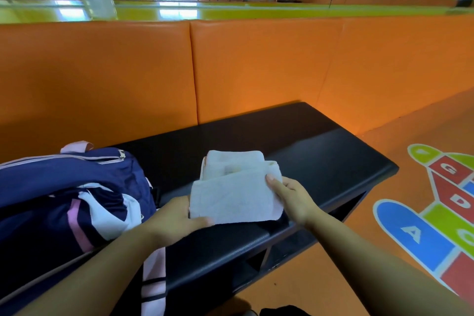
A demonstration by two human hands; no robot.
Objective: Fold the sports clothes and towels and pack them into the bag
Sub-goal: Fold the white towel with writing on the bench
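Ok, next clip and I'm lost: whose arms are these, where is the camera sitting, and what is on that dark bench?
There is no machine here. The camera sits on a person's head and looks forward and down, so the two bare arms coming in from the bottom edge are that person's own. This is the only view.

The left hand and the right hand each grip one side of a folded white towel, held just above the black bench. Behind it a second white towel lies folded on the bench.

At the left stands the navy bag with pink trim. Its top is open, and navy, white and pink clothing shows inside.

Behind the bench is an orange padded wall.
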